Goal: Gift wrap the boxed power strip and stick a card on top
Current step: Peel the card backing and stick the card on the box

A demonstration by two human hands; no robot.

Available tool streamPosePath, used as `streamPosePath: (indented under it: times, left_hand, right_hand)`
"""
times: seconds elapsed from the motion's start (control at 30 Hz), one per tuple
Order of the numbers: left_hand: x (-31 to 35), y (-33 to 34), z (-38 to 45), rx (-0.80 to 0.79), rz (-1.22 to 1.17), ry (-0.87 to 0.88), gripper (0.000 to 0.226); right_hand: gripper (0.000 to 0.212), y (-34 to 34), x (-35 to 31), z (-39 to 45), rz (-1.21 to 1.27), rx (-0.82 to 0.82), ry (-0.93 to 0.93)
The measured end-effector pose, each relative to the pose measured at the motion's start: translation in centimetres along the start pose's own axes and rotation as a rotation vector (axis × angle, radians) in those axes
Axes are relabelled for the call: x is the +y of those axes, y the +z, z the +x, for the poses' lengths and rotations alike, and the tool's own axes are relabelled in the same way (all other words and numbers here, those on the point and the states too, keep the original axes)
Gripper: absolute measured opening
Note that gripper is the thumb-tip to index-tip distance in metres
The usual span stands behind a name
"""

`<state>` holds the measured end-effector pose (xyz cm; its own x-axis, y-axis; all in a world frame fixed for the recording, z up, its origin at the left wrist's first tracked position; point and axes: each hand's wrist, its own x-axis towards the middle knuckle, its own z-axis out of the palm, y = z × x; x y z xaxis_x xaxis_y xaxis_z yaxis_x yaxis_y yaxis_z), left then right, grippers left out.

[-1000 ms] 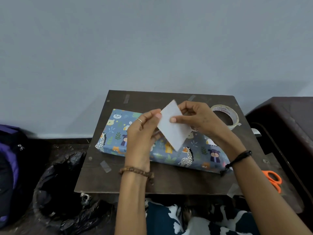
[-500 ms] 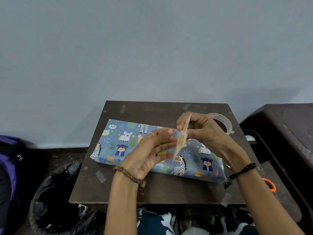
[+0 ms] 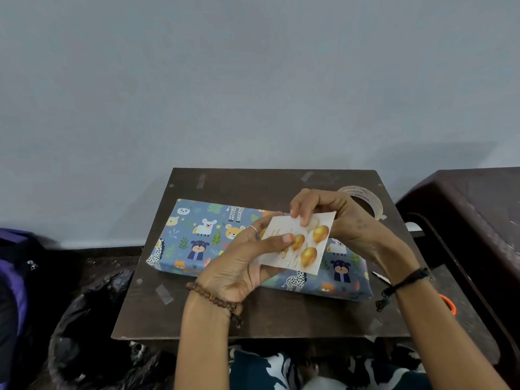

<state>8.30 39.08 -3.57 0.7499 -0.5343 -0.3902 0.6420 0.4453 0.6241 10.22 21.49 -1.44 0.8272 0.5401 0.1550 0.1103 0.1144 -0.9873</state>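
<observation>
The boxed power strip (image 3: 213,237), wrapped in blue paper with cartoon animals, lies flat across the small dark table (image 3: 253,316). Just above it I hold a white card (image 3: 306,249) printed with gold balloons, its picture side facing up. My left hand (image 3: 247,263) grips the card's left side, thumb on top and fingers underneath. My right hand (image 3: 337,220) pinches its upper edge. The hands and card hide the middle of the wrapped box.
A roll of clear tape (image 3: 365,199) sits at the table's back right corner behind my right hand. Orange-handled scissors (image 3: 450,304) peek out at the right. A dark stool (image 3: 472,209) stands right, a black plastic bag (image 3: 92,319) lower left. Tape bits (image 3: 164,294) stick to the tabletop.
The card has turned over from its blank white back, through edge-on, to its balloon side facing up. Both hands have come lower, closer to the wrapped box.
</observation>
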Motion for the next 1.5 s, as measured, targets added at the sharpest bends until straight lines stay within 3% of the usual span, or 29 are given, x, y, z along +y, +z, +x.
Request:
streamPosePath:
  times: [0.07,0.2,0.4,0.53,0.63,0.73,0.93,1.0,1.1,1.23,1.33,1.5]
  left_hand:
    - [0.2,0.5,-0.1,0.034,-0.009,0.03,0.066]
    - [0.3,1.0,-0.2,0.077,-0.012,0.095,0.059]
    - [0.7,0.8,-0.6,0.206,0.071,0.243,0.045]
    - [1.3,-0.7,-0.7,0.401,0.204,0.359,0.059]
    - [1.5,-1.4,-0.8,0.472,0.271,0.381,0.078]
    - [1.5,-2.0,-1.2,0.519,0.24,0.404,0.069]
    - [1.4,-2.4,-1.5,0.575,0.188,0.41,0.064]
    - [1.2,-2.2,-1.5,0.573,0.166,0.402,0.059]
    - [0.8,-1.8,-1.3,0.558,0.147,0.373,0.061]
    - [0.5,-1.0,-1.0,0.517,0.1,0.339,0.058]
    - [0.3,-0.7,-0.6,0.516,0.09,0.32,0.054]
    - [0.0,-0.5,-0.6,0.57,0.094,0.325,0.05]
  right_hand:
    - [0.022,0.0,0.1,0.0,0.009,0.011,0.008]
    - [0.027,-0.2,0.1,0.0,0.043,0.032,0.056]
    - [0.054,-0.4,0.0,-0.6,0.23,0.046,0.232]
    - [0.028,0.5,-0.3,-0.7,0.276,0.268,0.29]
    - [0.014,1.9,0.6,-1.9,-0.12,0.543,0.321]
    - [0.011,5.0,2.3,-3.6,-0.58,0.763,0.27]
    - [0.035,8.1,6.1,-4.3,-1.233,0.668,0.085]
    - [0.036,7.1,6.0,-4.1,-1.282,0.607,0.065]
    - [0.037,5.6,5.0,-4.0,-1.059,0.573,0.082]
    - [0.022,6.0,3.4,-2.6,-0.398,0.803,0.08]
    - [0.012,6.3,2.7,-0.7,0.073,0.754,0.218]
    - [0.028,6.0,2.2,0.9,0.163,0.674,0.375]
